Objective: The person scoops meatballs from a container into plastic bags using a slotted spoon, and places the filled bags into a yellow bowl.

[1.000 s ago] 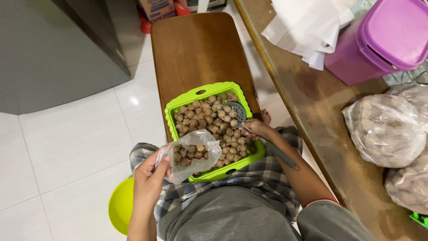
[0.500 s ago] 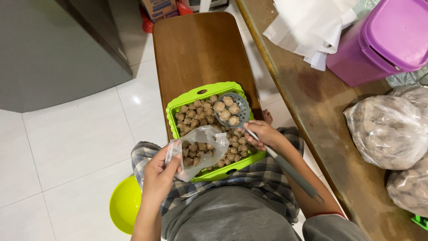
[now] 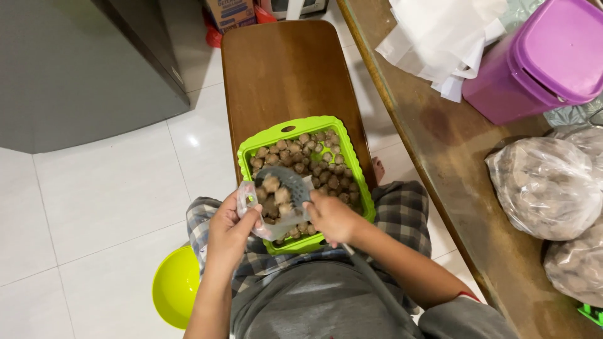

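Fingers of the left hand (image 3: 231, 227) are closed on the rim of a small clear plastic bag (image 3: 271, 216), pinching it so the mouth stays open over the near end of a lime-green basket (image 3: 352, 164). Beside it, the right hand (image 3: 333, 218) is wrapped around the handle of a grey slotted scoop (image 3: 282, 183), whose round head is tipped toward the bag's opening and carries a few brown balls (image 3: 272, 184); more of them already lie inside the bag. The basket is rectangular with a cut-out grip at its far end, and it is filled with the same small brown balls (round, about alike in size, their exact kind not clear from here). It rests partly on the person's lap, over checked shorts (image 3: 402, 210), and partly on the near end of a dark wooden bench (image 3: 282, 69) that runs away across the white tiled floor (image 3: 94, 201). A yellow-green bowl (image 3: 174, 285) sits on the floor just beside the left knee. To the right stands a long wooden tabletop (image 3: 452, 144) bearing a purple lidded tub (image 3: 540, 59), a heap of white paper sheets (image 3: 440, 37) and two large clear bags (image 3: 543, 188) stuffed with more brownish contents. A grey cabinet (image 3: 75, 69) fills the upper left.
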